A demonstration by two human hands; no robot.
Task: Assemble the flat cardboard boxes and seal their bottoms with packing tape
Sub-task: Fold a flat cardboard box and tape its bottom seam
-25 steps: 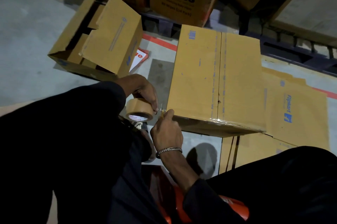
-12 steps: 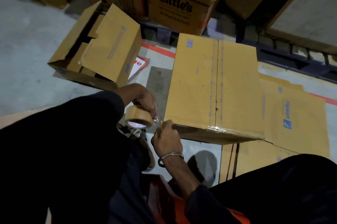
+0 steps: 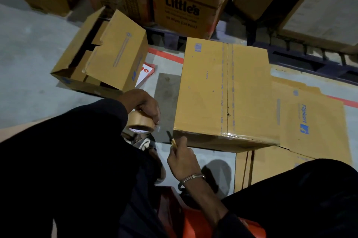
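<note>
Assembled box [image 3: 222, 90] lay bottom-up on the floor [image 3: 29, 63], centre seam covered by a strip of clear tape that wrapped over the near edge. Interior not visible. Second box [image 3: 100, 57] sat to its left, well apart, lying on its side with flaps open; inside was dark, contents could not be told. Flat cardboard sheets [image 3: 310, 121] with blue print lay under and just right of the taped box, reaching toward the person's right leg. Stacked cartons [image 3: 182, 8], one printed "Little's", stood along the far side on a dark pallet [image 3: 310, 63].

Left hand [image 3: 147, 105] gripped the tape roll [image 3: 140, 123] from above, fingers curled round its rim, roll held off the floor just left of the taped box's near-left corner, not touching it. Right hand [image 3: 182, 158], bracelet at the wrist, pinched a small cutter [image 3: 171, 138] with a yellow body and dark tip, pointing up-left between the roll and the box corner. Cutter tip was near the roll and box but apart from both. A short free end of tape showed at the roll's right side.
</note>
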